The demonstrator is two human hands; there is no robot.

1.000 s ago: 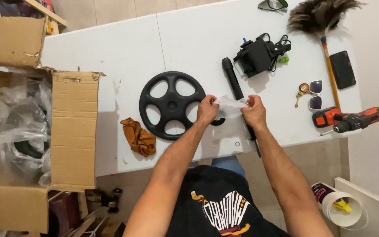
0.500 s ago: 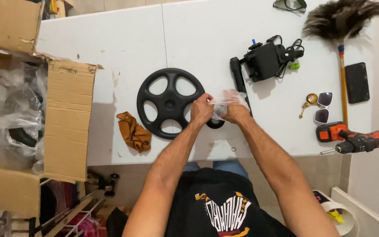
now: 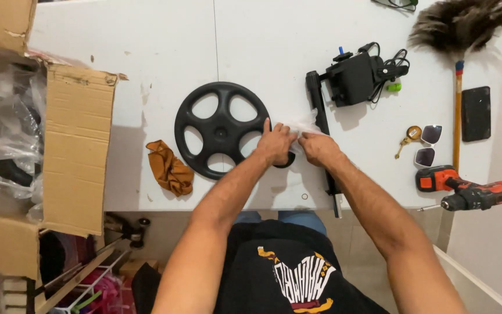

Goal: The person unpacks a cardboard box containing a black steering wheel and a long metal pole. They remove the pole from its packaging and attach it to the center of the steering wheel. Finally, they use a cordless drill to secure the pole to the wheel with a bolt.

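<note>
Left hand: my left hand point(image 3: 275, 144) is pinched shut on the near-left edge of the clear plastic bag point(image 3: 304, 125), knuckles up, thumb side turned toward my other hand.

Right hand: my right hand point(image 3: 317, 147) is closed too, fingers gripping the same bag from its right side — the two hands sit almost touching, with only a thin strip of plastic between them.

Where the bag lies: it is held just above the white table point(image 3: 146, 70), at the table's near-middle, and its crumpled loose end fans up and away from my fingertips, toward the far edge.

Axis: the bag's mouth runs left to right between my two grips, so each hand has it directly at the fingertips; neither is nearer than the other.

What is inside: I cannot tell — the plastic is bunched and glary.

To the left: the black five-spoke wheel point(image 3: 222, 129) lies flat, its right rim touching or just under my left hand.

To the right: a black rod point(image 3: 321, 125) runs near to far beneath the bag and under my right wrist, crossing the bag's axis.

Farther off: an orange cloth point(image 3: 170, 168) left of the wheel, a black charger with cables point(image 3: 358, 75) beyond the rod, and an orange drill point(image 3: 466, 189) well apart at the right.
</note>
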